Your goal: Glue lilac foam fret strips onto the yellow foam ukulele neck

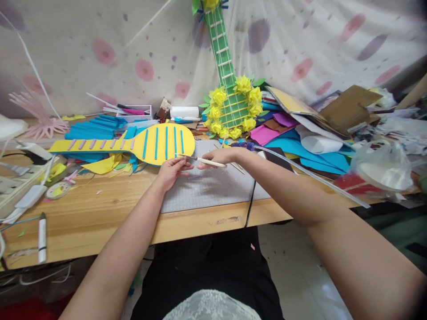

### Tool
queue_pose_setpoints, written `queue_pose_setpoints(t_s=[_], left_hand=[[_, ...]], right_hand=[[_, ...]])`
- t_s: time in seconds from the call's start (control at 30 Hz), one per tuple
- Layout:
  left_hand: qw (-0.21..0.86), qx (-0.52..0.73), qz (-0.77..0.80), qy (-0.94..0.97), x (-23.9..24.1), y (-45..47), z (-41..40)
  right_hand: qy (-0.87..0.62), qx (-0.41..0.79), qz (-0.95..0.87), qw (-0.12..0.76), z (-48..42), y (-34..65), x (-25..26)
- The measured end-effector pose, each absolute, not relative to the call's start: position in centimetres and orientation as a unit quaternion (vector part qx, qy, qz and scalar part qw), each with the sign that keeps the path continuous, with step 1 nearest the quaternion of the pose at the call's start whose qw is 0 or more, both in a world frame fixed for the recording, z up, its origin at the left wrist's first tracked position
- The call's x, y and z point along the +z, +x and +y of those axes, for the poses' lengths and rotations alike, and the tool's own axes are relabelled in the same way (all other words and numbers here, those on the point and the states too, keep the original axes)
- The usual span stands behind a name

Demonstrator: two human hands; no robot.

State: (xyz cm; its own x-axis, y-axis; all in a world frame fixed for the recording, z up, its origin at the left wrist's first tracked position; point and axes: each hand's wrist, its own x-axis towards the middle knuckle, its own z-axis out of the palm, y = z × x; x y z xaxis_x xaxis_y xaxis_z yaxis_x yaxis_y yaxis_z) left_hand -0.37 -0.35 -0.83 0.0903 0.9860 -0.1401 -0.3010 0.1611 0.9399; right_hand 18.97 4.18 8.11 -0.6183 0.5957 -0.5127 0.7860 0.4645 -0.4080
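My left hand [172, 169] and my right hand [216, 157] meet over a grey cutting mat [213, 189] on a wooden table [100, 218]. Both pinch a thin pale stick [203, 161] that lies between them, its tip pointing left; it may be a small tool, I cannot tell. Just behind my left hand lies a yellow foam guitar shape [156, 142] with blue strips on its body and purple strips on its neck.
A green foam guitar [230, 102] ringed with yellow paper flowers leans on the curtain. Coloured foam sheets [287, 138] and cardboard pile at the right, blue strips [93, 126] at the left. A glue stick [42, 238] lies near the front edge, and a black cable [251, 200] hangs over it.
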Motion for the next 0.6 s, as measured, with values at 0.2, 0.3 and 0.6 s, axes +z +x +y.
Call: queue_pose_setpoints(t_s=[0.2, 0.3, 0.6], left_hand=[[0.616, 0.512, 0.453, 0.392, -0.8, -0.6, 0.1], [0.609, 0.510, 0.460, 0.397, -0.7, -0.8, 0.2], [0.586, 0.508, 0.477, 0.414, 0.2, -1.2, 0.3]], right_hand=[[0.411, -0.352, 0.828, 0.148, 5.1, 18.5, 8.0], [0.410, -0.343, 0.832, 0.147, 5.3, 18.2, 8.0], [0.424, -0.279, 0.853, 0.122, 5.1, 17.7, 7.9]])
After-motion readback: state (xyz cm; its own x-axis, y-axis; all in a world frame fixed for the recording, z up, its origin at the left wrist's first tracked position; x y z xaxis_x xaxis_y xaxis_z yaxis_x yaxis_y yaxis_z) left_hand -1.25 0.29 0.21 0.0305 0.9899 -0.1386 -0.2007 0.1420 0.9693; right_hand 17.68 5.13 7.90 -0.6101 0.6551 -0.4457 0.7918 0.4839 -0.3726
